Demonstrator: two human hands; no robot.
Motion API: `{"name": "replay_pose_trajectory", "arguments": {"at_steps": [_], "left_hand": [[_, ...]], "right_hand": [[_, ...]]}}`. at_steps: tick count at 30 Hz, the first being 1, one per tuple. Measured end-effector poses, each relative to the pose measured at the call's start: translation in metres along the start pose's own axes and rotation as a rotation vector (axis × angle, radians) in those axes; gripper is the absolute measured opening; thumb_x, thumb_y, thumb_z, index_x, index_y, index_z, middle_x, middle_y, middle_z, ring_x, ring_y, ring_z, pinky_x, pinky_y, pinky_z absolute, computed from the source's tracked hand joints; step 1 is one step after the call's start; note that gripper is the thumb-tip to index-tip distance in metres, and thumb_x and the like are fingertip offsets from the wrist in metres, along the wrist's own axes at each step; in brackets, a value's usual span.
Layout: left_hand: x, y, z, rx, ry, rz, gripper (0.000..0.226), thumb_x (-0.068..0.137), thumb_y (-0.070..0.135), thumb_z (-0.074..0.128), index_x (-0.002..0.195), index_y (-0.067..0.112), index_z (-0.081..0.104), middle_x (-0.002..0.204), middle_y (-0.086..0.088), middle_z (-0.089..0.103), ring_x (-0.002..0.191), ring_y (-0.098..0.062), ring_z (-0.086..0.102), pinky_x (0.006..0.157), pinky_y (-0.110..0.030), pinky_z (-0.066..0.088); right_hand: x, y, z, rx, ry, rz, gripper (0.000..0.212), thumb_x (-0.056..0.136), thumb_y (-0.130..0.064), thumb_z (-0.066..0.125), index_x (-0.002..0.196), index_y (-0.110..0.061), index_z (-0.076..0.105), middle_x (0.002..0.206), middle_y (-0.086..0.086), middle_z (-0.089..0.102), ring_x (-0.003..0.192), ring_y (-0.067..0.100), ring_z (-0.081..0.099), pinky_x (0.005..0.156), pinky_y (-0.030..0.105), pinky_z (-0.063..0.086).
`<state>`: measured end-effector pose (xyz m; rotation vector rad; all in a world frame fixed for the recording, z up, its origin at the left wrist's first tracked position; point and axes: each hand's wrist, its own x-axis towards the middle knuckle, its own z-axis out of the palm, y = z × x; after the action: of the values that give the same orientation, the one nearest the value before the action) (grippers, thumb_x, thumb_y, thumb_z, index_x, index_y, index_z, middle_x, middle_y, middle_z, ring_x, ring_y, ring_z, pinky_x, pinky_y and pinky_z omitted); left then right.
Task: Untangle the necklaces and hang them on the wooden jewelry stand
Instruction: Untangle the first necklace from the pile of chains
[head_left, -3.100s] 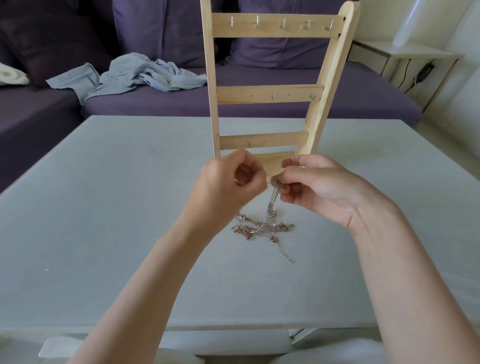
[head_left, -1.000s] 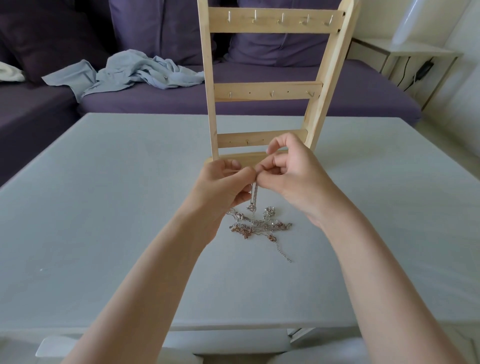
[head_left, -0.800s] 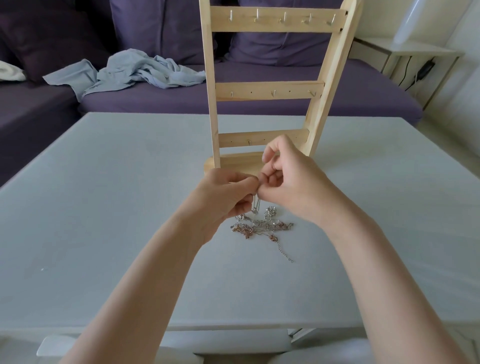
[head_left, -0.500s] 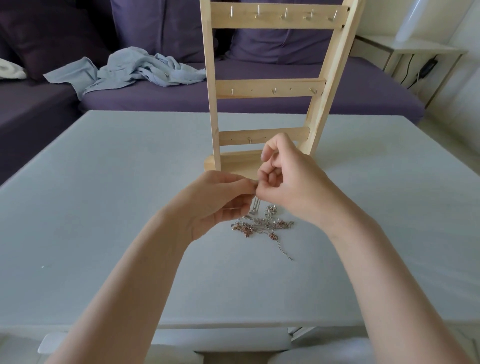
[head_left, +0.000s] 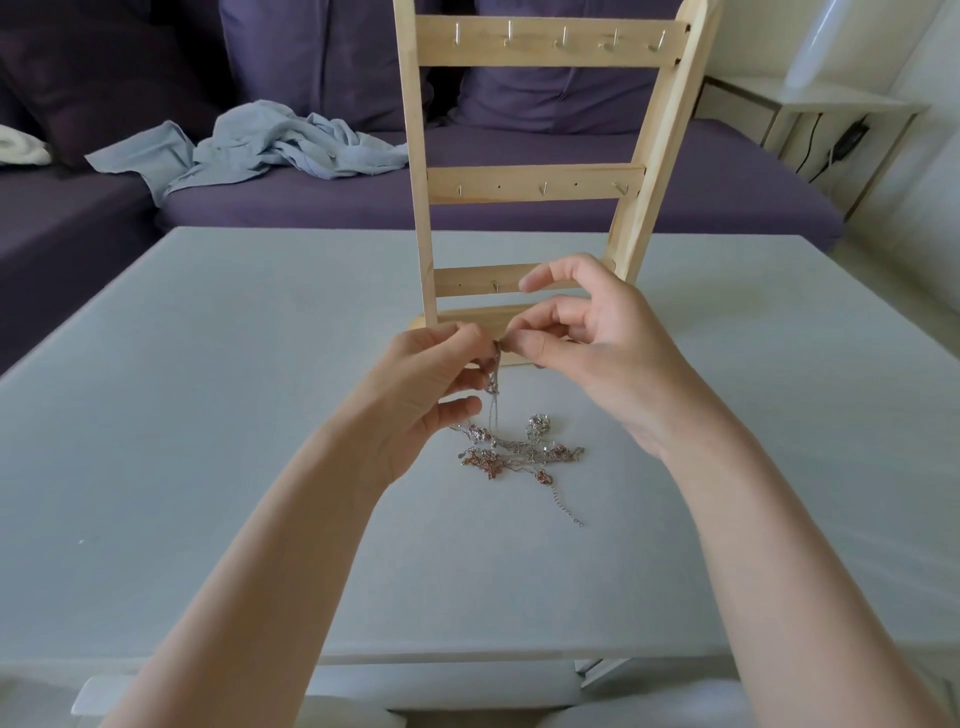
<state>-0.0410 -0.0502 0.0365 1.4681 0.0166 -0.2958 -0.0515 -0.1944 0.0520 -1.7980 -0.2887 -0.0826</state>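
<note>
Necklaces (head_left: 511, 449): light, limp, snag-prone fine chains, tangled on the surface (head_left: 208, 415). My left hand (head_left: 431, 384) and right hand (head_left: 582, 343) both pinch one raised strand; best held near the clasp.

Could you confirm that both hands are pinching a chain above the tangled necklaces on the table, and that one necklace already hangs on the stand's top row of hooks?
Not quite: the head view shows the wooden stand's hooks all bare. Left hand and right hand do pinch a chain above the tangled necklaces on the table.
</note>
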Motion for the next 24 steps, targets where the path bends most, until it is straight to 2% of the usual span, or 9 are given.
{"name": "replay_pose_trajectory", "arguments": {"at_steps": [3, 7, 11, 16, 24], "left_hand": [[-0.0005, -0.0008, 0.0004, -0.003, 0.012, 0.021, 0.019, 0.086, 0.008, 0.051, 0.069, 0.015, 0.056, 0.058, 0.007, 0.052, 0.053, -0.005, 0.047, 0.044, -0.014, 0.040], [-0.0017, -0.0029, -0.0010, 0.122, 0.013, 0.083, 0.010, 0.086, 0.011, 0.054, 0.078, 0.014, 0.060, 0.062, 0.009, 0.053, 0.056, -0.003, 0.048, 0.047, -0.013, 0.042], [-0.0016, -0.0024, -0.0033, 0.279, 0.032, 0.195, 0.020, 0.084, 0.007, 0.057, 0.066, 0.016, 0.058, 0.056, 0.009, 0.051, 0.051, -0.001, 0.047, 0.047, -0.014, 0.042], [-0.0028, -0.0024, -0.0027, 0.478, 0.025, 0.293, 0.020, 0.078, 0.006, 0.059, 0.062, 0.018, 0.059, 0.053, 0.016, 0.051, 0.047, -0.002, 0.046, 0.045, -0.015, 0.043], [-0.0045, -0.0013, 0.0001, 0.349, -0.062, 0.227, 0.021, 0.084, 0.006, 0.057, 0.066, 0.015, 0.059, 0.054, 0.012, 0.050, 0.052, -0.005, 0.046, 0.047, -0.018, 0.043]], "right_hand": [[0.0012, -0.0008, 0.0018, 0.022, -0.015, 0.004, 0.033, 0.079, -0.004, 0.070, 0.099, -0.021, 0.050, 0.078, 0.000, 0.068, 0.071, 0.012, 0.057, 0.074, 0.021, 0.047], [0.0030, 0.0004, 0.0025, -0.030, -0.016, 0.034, 0.035, 0.077, -0.002, 0.070, 0.097, -0.023, 0.049, 0.073, -0.004, 0.065, 0.070, 0.012, 0.057, 0.074, 0.025, 0.047], [0.0025, 0.0015, 0.0043, -0.052, -0.052, 0.088, 0.034, 0.077, 0.004, 0.063, 0.091, -0.021, 0.044, 0.070, -0.004, 0.061, 0.066, 0.013, 0.050, 0.068, 0.026, 0.042], [0.0001, 0.0027, 0.0045, -0.089, -0.103, 0.152, 0.034, 0.076, 0.002, 0.063, 0.090, -0.020, 0.043, 0.070, -0.004, 0.058, 0.062, 0.013, 0.047, 0.069, 0.031, 0.040], [-0.0002, 0.0020, 0.0001, 0.049, -0.072, 0.142, 0.030, 0.079, 0.004, 0.060, 0.090, -0.019, 0.044, 0.068, -0.003, 0.060, 0.063, 0.011, 0.050, 0.069, 0.025, 0.041]]}}
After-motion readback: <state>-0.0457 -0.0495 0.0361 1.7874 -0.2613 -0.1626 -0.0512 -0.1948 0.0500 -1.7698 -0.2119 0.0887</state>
